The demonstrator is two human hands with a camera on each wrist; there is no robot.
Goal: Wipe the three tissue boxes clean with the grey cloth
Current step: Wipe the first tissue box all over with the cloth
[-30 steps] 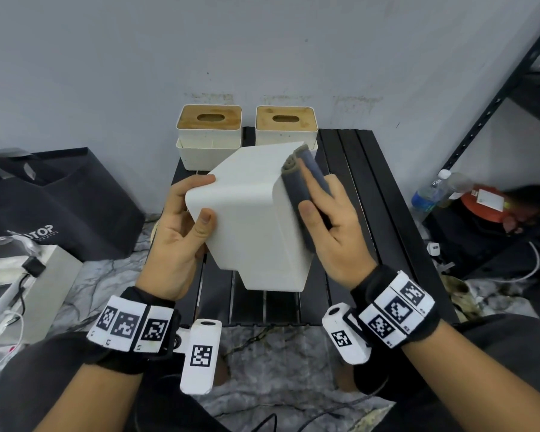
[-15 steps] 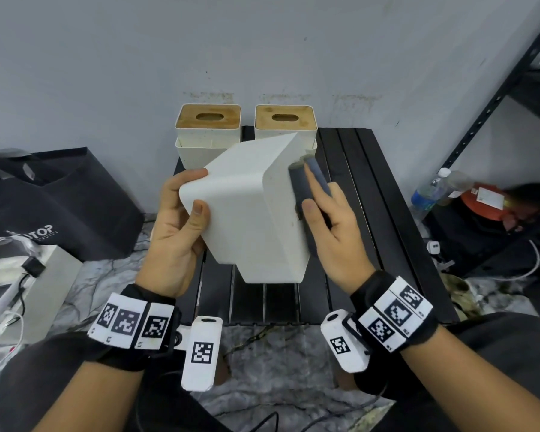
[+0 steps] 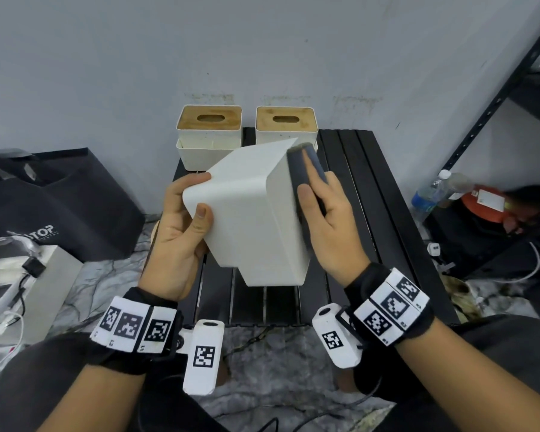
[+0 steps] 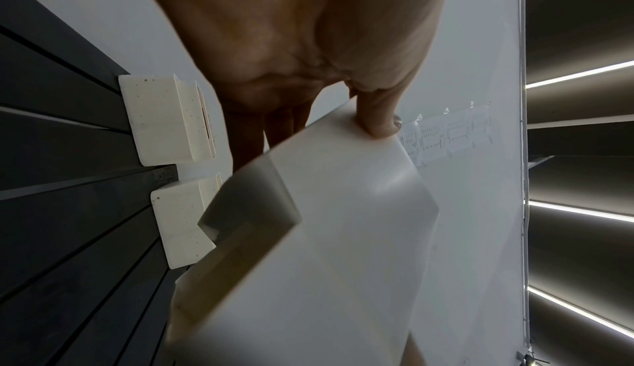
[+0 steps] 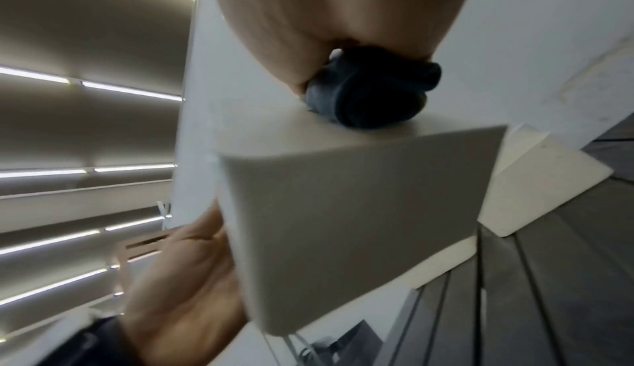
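Note:
A plain white tissue box (image 3: 253, 213) hangs tilted in the air over the black slatted table (image 3: 371, 188). My left hand (image 3: 181, 232) grips its left corner, thumb (image 4: 377, 119) on the near face and fingers behind. My right hand (image 3: 325, 219) presses the folded grey cloth (image 3: 300, 163) flat against the box's right side with straight fingers. In the right wrist view the grey cloth (image 5: 370, 95) is bunched under the palm on the box (image 5: 343, 195). Two more tissue boxes with wooden slotted lids (image 3: 209, 132) (image 3: 286, 124) stand at the table's back edge.
A black bag (image 3: 53, 201) and a white box with cables (image 3: 28, 282) sit on the floor at the left. A black metal shelf (image 3: 496, 98), a water bottle (image 3: 427, 194) and an orange object (image 3: 483, 204) are at the right. A grey wall stands behind the table.
The left hand has turned the held box a little, raising its far corner. The right hand has slid the cloth along the box's right side toward the far edge.

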